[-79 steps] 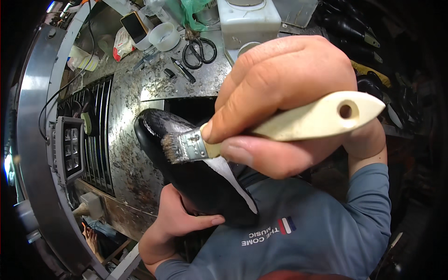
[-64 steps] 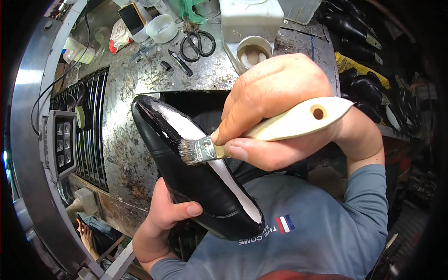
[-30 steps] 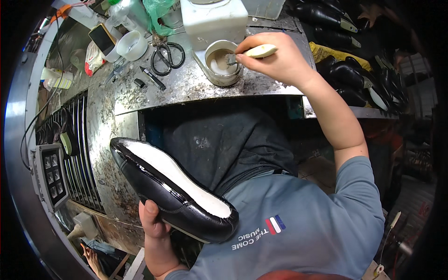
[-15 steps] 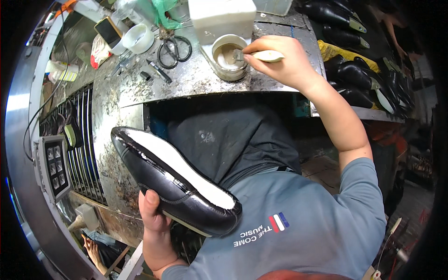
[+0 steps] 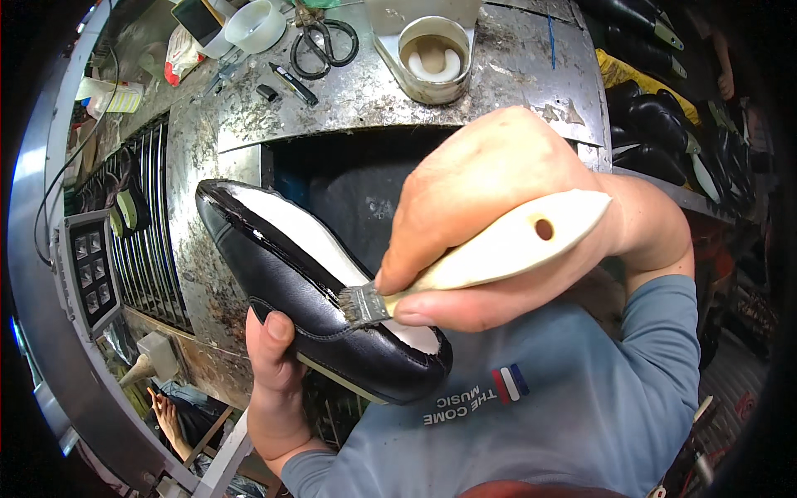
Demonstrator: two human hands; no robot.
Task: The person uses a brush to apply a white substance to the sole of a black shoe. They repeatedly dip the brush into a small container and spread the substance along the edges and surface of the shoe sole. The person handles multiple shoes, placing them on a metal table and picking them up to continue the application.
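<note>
A black leather shoe upper [image 5: 365, 357], stretched over a last with its pale sole side up, lies tilted across my lap. My left hand [image 5: 274, 349] grips it from below, thumb pressed on the leather side. Closed around the cream handle of a flat brush [image 5: 515, 245], my right hand [image 5: 490, 183] is over the shoe's near half. The brush's bristles touch the folded leather edge beside the white sole surface. Dark, shiny wet-looking streaks run along that edge toward the toe. On the bench stands a round pot [image 5: 432, 93] with pale liquid inside.
Black-handled scissors [image 5: 324, 50], a dark pen-like tool [image 5: 292, 85] and a translucent bowl [image 5: 255, 26] lie on the stained metal bench [image 5: 531, 91]. Several black shoes on lasts [image 5: 656, 124] fill a rack at right. A lamp panel [image 5: 91, 270] and another person's hand [image 5: 170, 423] are at left.
My right hand has brought the brush from the pot down to the shoe's edge. The shoe has shifted slightly in my left hand's hold, and the view has moved a little.
</note>
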